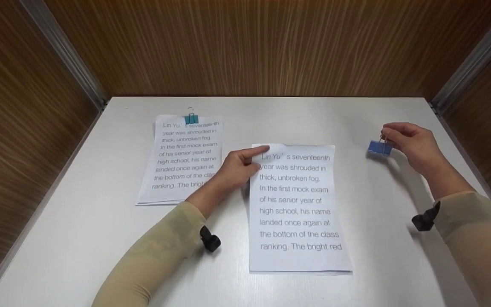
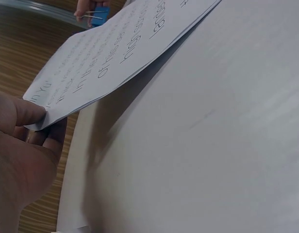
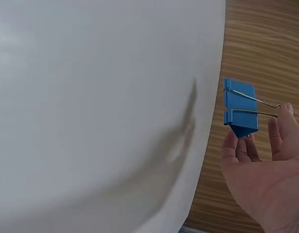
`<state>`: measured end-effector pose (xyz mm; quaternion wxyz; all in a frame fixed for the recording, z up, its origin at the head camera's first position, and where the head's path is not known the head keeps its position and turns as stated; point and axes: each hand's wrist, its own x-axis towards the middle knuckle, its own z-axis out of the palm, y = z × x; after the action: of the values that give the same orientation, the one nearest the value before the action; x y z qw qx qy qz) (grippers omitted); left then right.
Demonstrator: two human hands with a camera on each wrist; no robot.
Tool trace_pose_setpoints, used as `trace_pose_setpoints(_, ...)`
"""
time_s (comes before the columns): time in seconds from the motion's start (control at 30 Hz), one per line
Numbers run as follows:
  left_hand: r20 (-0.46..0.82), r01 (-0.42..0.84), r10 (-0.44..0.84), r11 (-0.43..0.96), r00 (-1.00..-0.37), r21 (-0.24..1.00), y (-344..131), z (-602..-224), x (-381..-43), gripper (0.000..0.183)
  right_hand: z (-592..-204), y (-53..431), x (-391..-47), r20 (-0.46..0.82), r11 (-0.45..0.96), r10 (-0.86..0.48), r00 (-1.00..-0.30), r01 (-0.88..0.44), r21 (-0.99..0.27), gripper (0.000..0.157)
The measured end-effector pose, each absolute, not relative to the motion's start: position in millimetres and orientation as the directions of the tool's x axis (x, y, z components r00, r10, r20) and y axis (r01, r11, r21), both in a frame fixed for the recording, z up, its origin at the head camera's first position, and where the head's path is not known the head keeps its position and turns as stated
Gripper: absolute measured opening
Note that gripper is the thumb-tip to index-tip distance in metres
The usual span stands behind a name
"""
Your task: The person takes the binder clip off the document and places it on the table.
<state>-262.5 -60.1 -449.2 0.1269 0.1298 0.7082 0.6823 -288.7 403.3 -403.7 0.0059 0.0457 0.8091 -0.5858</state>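
My left hand (image 1: 240, 166) pinches the upper left corner of a stack of printed paper (image 1: 294, 209), thumb on top and fingers beneath. In the left wrist view that edge of the stack (image 2: 110, 63) is raised off the table. Out to the right, my right hand (image 1: 414, 143) holds a blue binder clip (image 1: 379, 147) by its wire handles, above the table. The right wrist view shows the clip (image 3: 241, 104) with its two silver handles toward the thumb and other fingers behind it.
A second printed stack (image 1: 181, 157) lies at the left, with a teal binder clip (image 1: 191, 119) on its top edge. The white table (image 1: 305, 119) is bounded by wood-grain panels (image 1: 245, 47) at the back and sides. Black wrist mounts (image 1: 209, 239) sit at both sleeves.
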Motion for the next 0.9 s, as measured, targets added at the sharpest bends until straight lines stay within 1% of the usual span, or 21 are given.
trace_pose_setpoints(0.07,-0.007,0.005,0.359,0.033,-0.933,0.999,-60,-450,-263,0.054,-406,408,-287,-0.064,0.319,0.062,-0.996,0.081,-0.944,0.036)
trace_pose_setpoints(0.13,-0.013,-0.002,0.36,0.033,-0.933,0.999,-60,-450,-263,0.054,-409,413,-286,-0.066,0.339,0.059,-0.996,0.083,-0.937,0.038)
trace_pose_setpoints(0.4,-0.015,-0.003,0.355,0.034,-0.935,0.999,-60,-451,-264,0.054,-417,426,-285,-0.103,0.372,0.075,-0.992,0.124,-0.92,0.058)
trace_pose_setpoints(0.73,-0.006,-0.001,0.359,0.013,-0.933,1.0,-59,-454,-265,0.055,-420,432,-281,-0.158,0.367,0.092,-0.983,0.181,-0.913,0.065)
trace_pose_setpoints(0.9,-0.013,-0.003,0.352,0.027,-0.936,1.0,-60,-455,-266,0.055,-421,432,-280,-0.189,0.397,0.085,-0.978,0.207,-0.894,0.071)
